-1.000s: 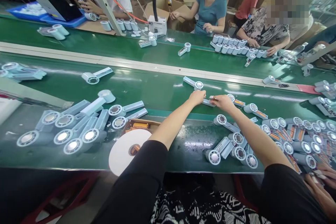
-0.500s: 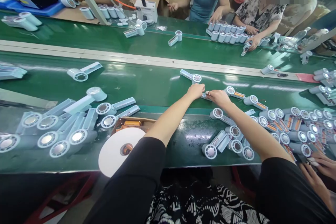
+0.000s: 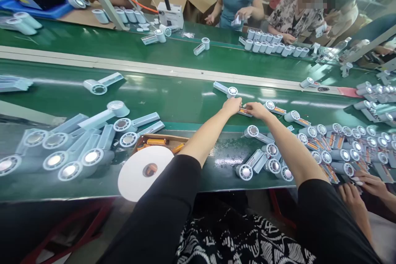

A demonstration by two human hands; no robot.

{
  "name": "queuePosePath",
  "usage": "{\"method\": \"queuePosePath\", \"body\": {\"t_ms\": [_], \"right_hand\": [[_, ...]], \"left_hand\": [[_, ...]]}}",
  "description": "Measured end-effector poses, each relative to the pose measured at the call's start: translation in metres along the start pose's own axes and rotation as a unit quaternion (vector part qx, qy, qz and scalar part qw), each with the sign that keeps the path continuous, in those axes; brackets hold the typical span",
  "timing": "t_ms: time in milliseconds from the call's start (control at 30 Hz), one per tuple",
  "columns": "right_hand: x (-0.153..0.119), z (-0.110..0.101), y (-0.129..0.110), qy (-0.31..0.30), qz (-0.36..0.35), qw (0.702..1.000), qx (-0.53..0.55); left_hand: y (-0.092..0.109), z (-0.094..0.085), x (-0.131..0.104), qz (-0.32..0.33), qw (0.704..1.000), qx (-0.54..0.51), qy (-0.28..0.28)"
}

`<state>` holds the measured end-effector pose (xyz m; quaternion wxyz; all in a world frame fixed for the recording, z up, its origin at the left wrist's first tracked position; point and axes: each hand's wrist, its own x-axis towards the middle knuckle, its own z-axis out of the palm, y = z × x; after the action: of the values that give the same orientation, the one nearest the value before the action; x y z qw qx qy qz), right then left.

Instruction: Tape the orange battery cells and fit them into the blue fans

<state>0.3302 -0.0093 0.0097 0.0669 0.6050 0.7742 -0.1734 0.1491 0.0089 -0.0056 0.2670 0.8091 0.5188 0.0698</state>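
casing (image 3: 243,111): pale blue, trough-shaped, orange inside; i see left hand (image 3: 232,106) gripping it, right hand (image 3: 256,110) touching, can't tell hold; glossy green belt (image 3: 173,101).

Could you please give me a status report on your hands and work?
Left hand, right hand close together at a pale blue handle. Orange part showing in it. Another fan just beyond left hand; nothing seen blocking.
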Motion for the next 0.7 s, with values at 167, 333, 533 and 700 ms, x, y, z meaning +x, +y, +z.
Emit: {"method": "queuePosePath", "body": {"t_ms": [167,333,533,700], "right_hand": [[-0.012,-0.012,-0.010,0.041,0.068,0.997,-0.014],[-0.065,-0.015,-0.036,0.212,0.034,0.976,0.038],[-0.186,0.047,-0.145,0.086,-0.134,0.931,0.329],[-0.195,0.084,-0.256,-0.143,-0.215,0.895,0.363]], "left_hand": [[0.020,-0.038,-0.045,0.059,0.998,0.013,0.005],[-0.046,-0.109,-0.229,0.082,0.995,0.048,-0.042],[-0.127,-0.088,-0.444,-0.028,0.992,0.112,0.050],[-0.143,-0.061,-0.456,0.011,0.987,0.123,0.104]]}}
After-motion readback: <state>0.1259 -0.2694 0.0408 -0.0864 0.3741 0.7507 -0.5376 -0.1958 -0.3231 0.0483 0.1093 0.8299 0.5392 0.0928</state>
